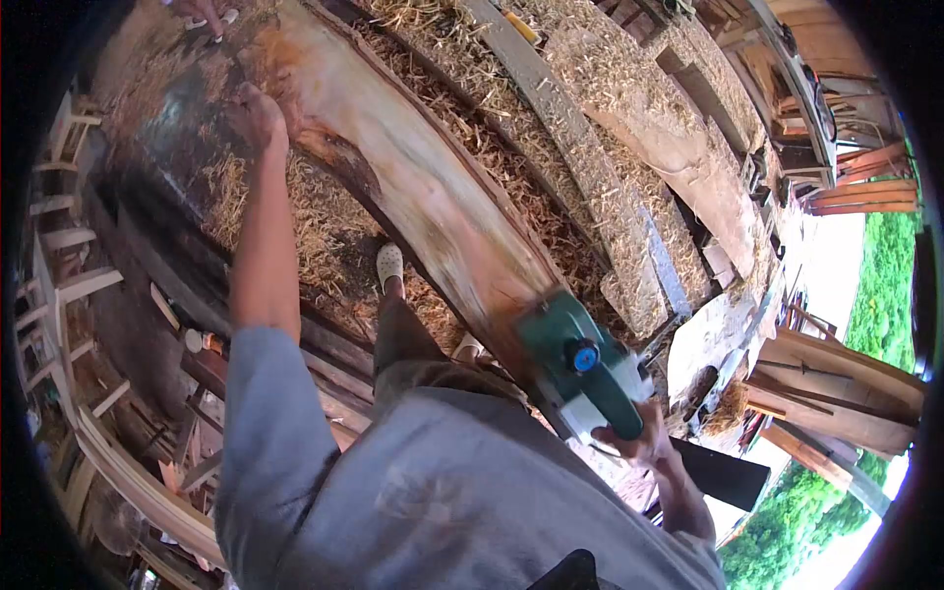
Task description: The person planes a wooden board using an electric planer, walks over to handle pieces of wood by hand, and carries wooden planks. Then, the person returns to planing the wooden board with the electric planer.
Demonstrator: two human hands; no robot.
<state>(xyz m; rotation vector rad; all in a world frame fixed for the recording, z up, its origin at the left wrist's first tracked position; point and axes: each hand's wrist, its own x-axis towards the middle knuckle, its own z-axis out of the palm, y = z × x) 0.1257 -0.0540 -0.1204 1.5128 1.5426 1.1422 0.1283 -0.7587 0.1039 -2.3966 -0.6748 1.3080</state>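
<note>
A long, pale wooden slab (423, 187) with darker edges runs diagonally from the upper left to the lower middle. On its near end rests a green electric planer (560, 344) with a blue-topped knob. My right hand (644, 435) is wrapped round the planer's rear handle. Far along the slab, my left hand (261, 118) is at its left edge, beside a dark, rough patch of the wood; the fingers are blurred, and whether they grip the edge cannot be made out.
Curly wood shavings (324, 226) cover the ground and nearby boards. More planks (551, 108) lie to the right of the slab. A curved wooden frame (84, 393) stands at the left. Another person's hand or foot (206, 15) shows at the top left.
</note>
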